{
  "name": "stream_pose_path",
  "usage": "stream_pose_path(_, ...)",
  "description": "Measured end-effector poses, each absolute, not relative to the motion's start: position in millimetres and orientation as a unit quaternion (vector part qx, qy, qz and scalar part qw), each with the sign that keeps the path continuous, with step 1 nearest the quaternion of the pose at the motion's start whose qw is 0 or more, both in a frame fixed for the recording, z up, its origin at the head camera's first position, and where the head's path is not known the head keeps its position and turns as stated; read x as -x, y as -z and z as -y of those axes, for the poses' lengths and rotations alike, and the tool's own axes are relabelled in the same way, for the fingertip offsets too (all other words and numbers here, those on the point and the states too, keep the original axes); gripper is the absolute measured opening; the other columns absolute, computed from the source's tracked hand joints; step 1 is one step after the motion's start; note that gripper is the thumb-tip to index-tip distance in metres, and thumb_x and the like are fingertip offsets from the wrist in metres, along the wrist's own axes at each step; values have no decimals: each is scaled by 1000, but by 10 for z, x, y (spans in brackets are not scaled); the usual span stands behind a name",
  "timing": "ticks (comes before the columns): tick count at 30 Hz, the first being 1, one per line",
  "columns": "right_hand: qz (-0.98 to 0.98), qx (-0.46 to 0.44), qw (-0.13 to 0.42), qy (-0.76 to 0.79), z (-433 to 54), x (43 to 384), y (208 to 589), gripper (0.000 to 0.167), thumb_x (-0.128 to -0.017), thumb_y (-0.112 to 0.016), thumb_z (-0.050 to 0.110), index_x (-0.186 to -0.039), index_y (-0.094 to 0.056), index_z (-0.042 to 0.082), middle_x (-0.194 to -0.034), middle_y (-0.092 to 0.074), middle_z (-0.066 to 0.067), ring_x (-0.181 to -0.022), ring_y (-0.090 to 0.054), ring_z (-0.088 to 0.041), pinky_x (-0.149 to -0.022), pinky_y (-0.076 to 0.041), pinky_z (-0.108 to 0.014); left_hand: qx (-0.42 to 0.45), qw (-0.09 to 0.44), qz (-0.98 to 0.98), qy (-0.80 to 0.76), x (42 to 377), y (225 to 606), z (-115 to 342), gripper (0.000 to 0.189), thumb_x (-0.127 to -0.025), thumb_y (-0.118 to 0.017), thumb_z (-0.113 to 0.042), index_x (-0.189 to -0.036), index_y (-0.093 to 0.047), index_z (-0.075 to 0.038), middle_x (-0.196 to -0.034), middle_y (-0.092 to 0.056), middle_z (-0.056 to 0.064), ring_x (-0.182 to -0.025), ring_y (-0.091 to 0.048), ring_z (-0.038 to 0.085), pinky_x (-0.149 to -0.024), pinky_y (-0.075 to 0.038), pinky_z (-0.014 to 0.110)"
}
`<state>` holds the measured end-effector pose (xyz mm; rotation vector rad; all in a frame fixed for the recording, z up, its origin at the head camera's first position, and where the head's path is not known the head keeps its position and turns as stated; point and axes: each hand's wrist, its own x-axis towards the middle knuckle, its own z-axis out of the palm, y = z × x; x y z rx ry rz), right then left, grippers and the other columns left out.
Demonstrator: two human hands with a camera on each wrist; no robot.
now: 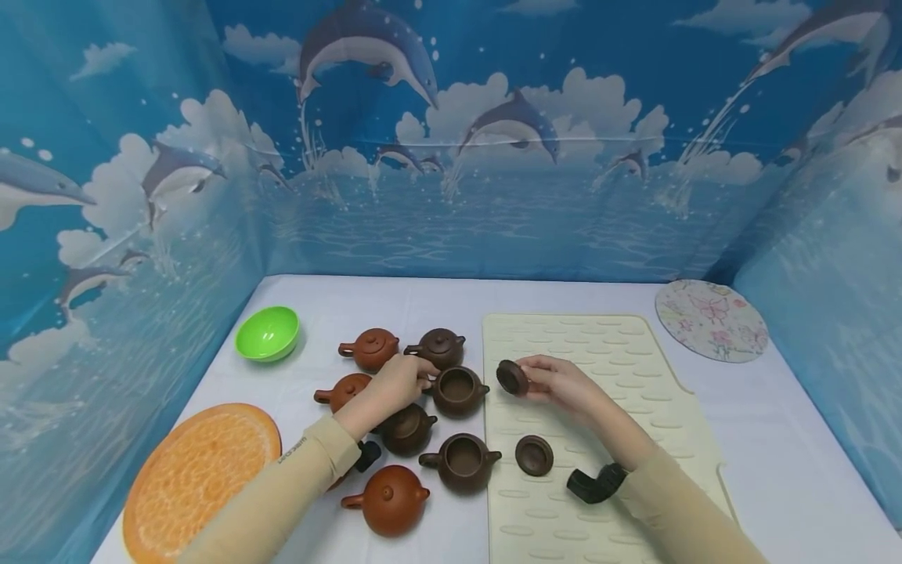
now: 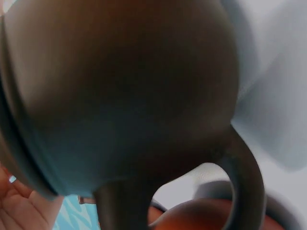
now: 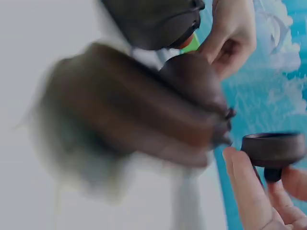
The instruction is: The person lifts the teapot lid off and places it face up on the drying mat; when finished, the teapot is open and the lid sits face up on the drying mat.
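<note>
My left hand (image 1: 403, 385) grips the handle of a dark brown teapot (image 1: 460, 403) whose top is uncovered. In the right wrist view that left hand (image 3: 233, 36) is at the teapot's far side. Over the mat's left edge, my right hand (image 1: 560, 382) pinches a dark teapot lid (image 1: 512, 377), tilted and apart from the pot. The right wrist view shows the lid (image 3: 273, 151) with its knob down between the fingers. Nearer me stands a second lidless teapot (image 1: 463, 464), and a loose lid (image 1: 534, 456) lies on the mat beside it.
Lidded teapots crowd the left arm: dark (image 1: 440, 346), brown (image 1: 407, 431), reddish (image 1: 373, 348) and orange-brown (image 1: 392, 500). A pale mat (image 1: 599, 345) covers the right side. A green bowl (image 1: 268, 334), an orange round mat (image 1: 211, 470) and a floral disc (image 1: 712, 321) lie outward.
</note>
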<state>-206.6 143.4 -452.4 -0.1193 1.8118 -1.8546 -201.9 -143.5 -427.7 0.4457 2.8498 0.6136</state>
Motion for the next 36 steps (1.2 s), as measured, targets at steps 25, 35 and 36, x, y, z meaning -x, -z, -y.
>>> stream_pose_path(25,-865,52,173,469,-1591,1858,4676,43,-95,-65,38,-125,-66,8,-117,-70,-13,-82,-66,-16,-71,-53,-30,-139,110,-961,-212,2021,4264,1437,22,-92,-67,-3,-111,-75,-9,-104,-75,7,-86,-66,15,-76,-56,31)
stream_pose_path(35,-898,51,134,416,-1536,1855,4697,39,-96,-63,38,-121,-70,9,-114,-72,-12,-85,-65,-15,-74,-51,-30,-137,114,-961,-213,2047,4281,1441,23,-92,-66,-2,-111,-75,-9,-103,-75,7,-79,-60,12,-69,-51,26)
stream_pose_path(36,-896,49,140,418,-1538,1856,4702,40,-95,-64,38,-121,-70,9,-114,-72,-13,-81,-64,-14,-72,-51,-29,-138,115,-961,-212,2049,4277,1442,23,-92,-66,-2,-111,-75,-9,-103,-75,7,-78,-60,12,-69,-51,26)
